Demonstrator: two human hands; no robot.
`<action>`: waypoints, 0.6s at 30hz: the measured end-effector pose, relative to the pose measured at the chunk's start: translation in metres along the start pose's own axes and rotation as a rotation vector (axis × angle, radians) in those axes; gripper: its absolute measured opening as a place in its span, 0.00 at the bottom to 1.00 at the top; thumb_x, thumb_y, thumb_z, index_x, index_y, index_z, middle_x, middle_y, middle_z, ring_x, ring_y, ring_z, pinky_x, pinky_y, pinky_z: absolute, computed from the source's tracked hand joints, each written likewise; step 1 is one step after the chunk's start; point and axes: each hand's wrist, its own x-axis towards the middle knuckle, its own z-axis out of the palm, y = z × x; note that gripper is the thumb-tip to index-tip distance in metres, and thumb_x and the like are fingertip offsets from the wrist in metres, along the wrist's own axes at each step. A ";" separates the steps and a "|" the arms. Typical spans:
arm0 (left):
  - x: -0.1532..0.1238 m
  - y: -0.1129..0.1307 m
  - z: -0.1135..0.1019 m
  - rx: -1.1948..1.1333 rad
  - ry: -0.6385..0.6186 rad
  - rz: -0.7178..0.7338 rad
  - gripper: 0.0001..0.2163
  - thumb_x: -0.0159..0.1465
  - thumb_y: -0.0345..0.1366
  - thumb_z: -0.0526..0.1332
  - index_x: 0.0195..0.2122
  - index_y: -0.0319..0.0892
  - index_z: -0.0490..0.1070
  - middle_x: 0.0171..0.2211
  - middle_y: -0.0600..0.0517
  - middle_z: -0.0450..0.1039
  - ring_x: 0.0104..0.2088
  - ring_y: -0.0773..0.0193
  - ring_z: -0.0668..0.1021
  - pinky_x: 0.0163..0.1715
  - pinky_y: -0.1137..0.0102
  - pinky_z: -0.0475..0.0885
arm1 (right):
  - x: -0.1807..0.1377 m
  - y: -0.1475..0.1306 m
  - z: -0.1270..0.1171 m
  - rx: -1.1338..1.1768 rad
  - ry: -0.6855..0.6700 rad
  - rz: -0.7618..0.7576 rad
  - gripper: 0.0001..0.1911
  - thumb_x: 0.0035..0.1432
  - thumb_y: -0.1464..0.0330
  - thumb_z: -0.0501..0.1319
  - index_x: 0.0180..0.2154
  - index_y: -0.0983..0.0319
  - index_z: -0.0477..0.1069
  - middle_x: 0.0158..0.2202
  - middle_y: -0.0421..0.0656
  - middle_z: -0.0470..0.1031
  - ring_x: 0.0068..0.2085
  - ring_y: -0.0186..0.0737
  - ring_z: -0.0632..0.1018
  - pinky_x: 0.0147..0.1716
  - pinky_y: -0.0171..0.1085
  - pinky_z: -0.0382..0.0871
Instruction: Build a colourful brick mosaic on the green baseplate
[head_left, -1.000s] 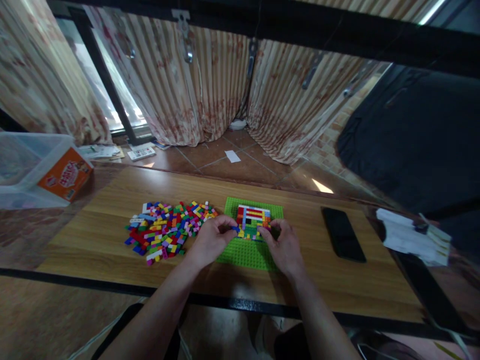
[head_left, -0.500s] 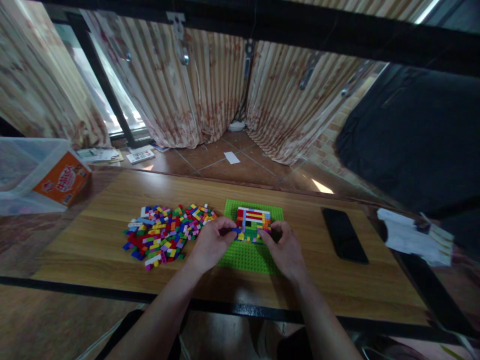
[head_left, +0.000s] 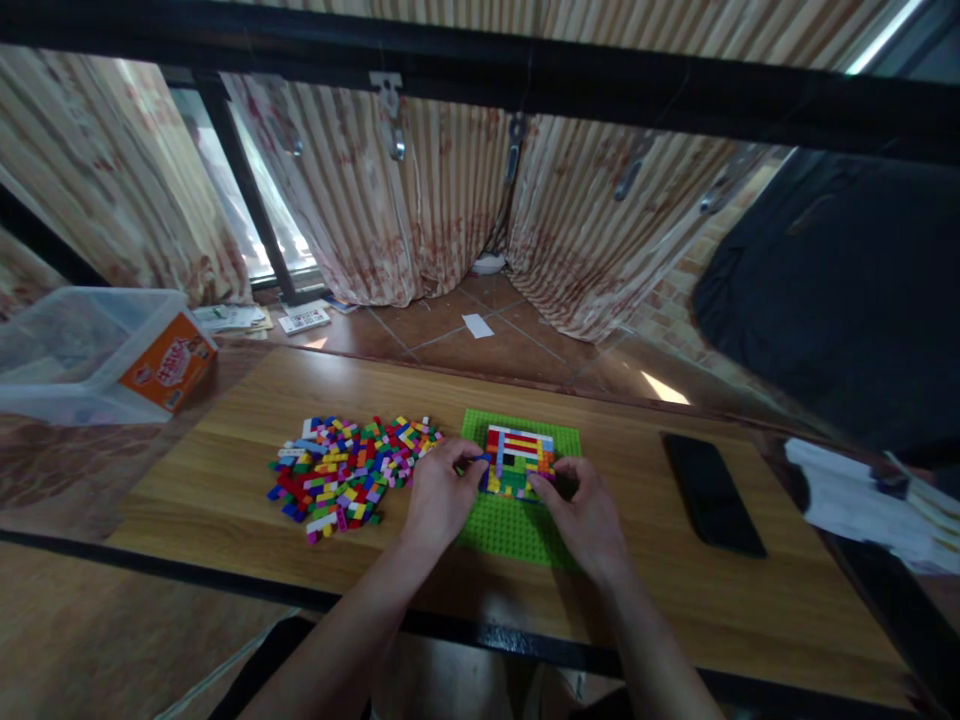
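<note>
A green studded baseplate lies on the table with a low build of multicoloured toy bricks on it. White and red rows run along the build's far side, with a small dark square near its middle. My left hand pinches a small blue brick against the build's left edge; fingertips hide part of it. At the near right corner, my right hand has its thumb and forefinger closed on the build. Left of my left hand spreads a pile of loose coloured bricks.
A black phone lies on the wooden table to the right. Beyond the left end stands a clear plastic bin with an orange label. White papers are at the far right. Striped curtains hang behind.
My head view has shifted, so the whole scene sits further right and slightly lower. Both hands stay at the build's two sides, with little movement relative to it.
</note>
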 end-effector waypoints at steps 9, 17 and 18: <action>0.002 0.001 0.004 -0.062 -0.055 -0.034 0.08 0.58 0.23 0.61 0.32 0.42 0.76 0.31 0.52 0.78 0.34 0.63 0.79 0.39 0.68 0.73 | 0.001 0.001 -0.001 0.014 -0.011 -0.013 0.20 0.53 0.48 0.64 0.35 0.58 0.71 0.37 0.48 0.78 0.39 0.51 0.76 0.41 0.48 0.67; 0.003 0.006 0.002 0.015 -0.057 -0.049 0.08 0.59 0.22 0.60 0.31 0.41 0.75 0.31 0.52 0.78 0.34 0.64 0.79 0.38 0.69 0.74 | 0.002 -0.004 -0.004 0.006 -0.051 0.064 0.22 0.51 0.48 0.64 0.36 0.59 0.71 0.37 0.47 0.78 0.41 0.51 0.76 0.42 0.46 0.67; 0.002 0.006 0.002 0.032 -0.050 -0.047 0.08 0.59 0.22 0.60 0.31 0.41 0.75 0.31 0.52 0.78 0.33 0.64 0.79 0.37 0.69 0.74 | 0.002 -0.005 -0.005 0.002 -0.053 0.067 0.22 0.51 0.48 0.64 0.36 0.59 0.71 0.37 0.47 0.78 0.41 0.51 0.76 0.42 0.46 0.67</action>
